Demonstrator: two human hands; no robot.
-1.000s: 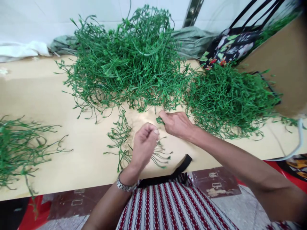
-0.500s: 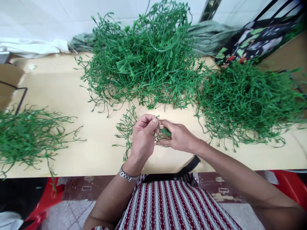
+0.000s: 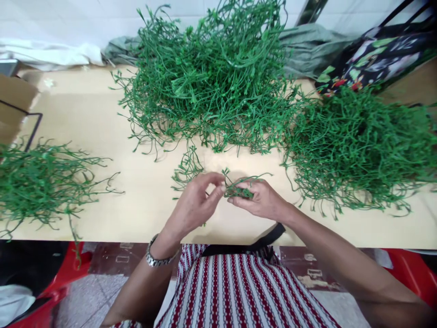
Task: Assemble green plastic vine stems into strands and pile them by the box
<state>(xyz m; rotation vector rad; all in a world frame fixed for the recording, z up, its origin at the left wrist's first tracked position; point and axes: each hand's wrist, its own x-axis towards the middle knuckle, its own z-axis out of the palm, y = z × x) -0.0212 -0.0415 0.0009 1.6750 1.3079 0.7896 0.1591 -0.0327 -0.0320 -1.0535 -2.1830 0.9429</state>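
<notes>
My right hand (image 3: 261, 198) is closed round a small bunch of thin green stems (image 3: 243, 192) that look like artificial plant pieces. One stem sticks out above the fingers towards the right. My left hand (image 3: 200, 200), with a metal-banded watch (image 3: 160, 259) on its wrist, pinches thumb and forefinger together at the left end of the bunch, on a green stem (image 3: 226, 175) with a forked tip. Behind the left hand lies a small loose group of similar stems (image 3: 187, 167), partly covered by that hand.
A large heap of green stems (image 3: 211, 86) rises at the back of the table (image 3: 82, 109). Other piles lie at right (image 3: 362, 141) and left (image 3: 44, 182), the left one hanging over the front edge. Cardboard (image 3: 13, 107) stands far left; a floral bag (image 3: 378, 59) sits back right.
My left hand has shifted left and lower, its wrist swinging outward. The bunch in my right hand shows more, with a stem now lying across its top. The view has moved slightly.
</notes>
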